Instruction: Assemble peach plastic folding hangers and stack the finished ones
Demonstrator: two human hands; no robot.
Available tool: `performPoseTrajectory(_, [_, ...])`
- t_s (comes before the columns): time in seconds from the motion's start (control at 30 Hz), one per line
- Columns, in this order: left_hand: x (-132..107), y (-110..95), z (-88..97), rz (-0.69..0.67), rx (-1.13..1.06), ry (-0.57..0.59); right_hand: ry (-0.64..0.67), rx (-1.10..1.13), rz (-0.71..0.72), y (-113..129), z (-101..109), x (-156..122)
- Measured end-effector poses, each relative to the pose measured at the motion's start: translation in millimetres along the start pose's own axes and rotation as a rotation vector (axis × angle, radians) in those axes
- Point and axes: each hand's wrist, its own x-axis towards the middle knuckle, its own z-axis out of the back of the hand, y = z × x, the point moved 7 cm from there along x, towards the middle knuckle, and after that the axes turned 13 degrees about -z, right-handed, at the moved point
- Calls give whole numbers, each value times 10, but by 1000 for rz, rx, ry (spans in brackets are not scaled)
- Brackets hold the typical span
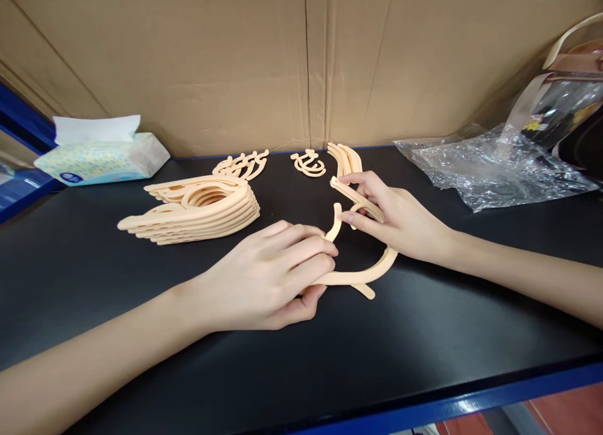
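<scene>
My left hand (287, 272) is closed around a peach-coloured plastic folding hanger (362, 275), its curved arm running out to the right above the table. A short upright strip (335, 221) rises by the left fingertips. My right hand (396, 215) pinches a straight piece with a rounded end (348, 193) between thumb and fingers. How the pieces join is partly hidden by the hands. To the left lies a neat stack of folded hangers (211, 218). Behind my right hand are several nested curved strips (346, 159).
Small hook-shaped pieces (242, 165) lie in a group at the back, with a second small group (309, 163) nearby. A tissue pack (103, 162) sits back left. Clear plastic wrap (490, 165) and a transparent bag (551, 102) are at right. Cardboard (235, 64) stands behind the black table (301, 372).
</scene>
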Motion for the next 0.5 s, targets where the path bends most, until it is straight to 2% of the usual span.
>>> performPoseTrajectory(0.5, [-13,-11,-14,-5,-57,22,8,-53,73,17,-20,-10])
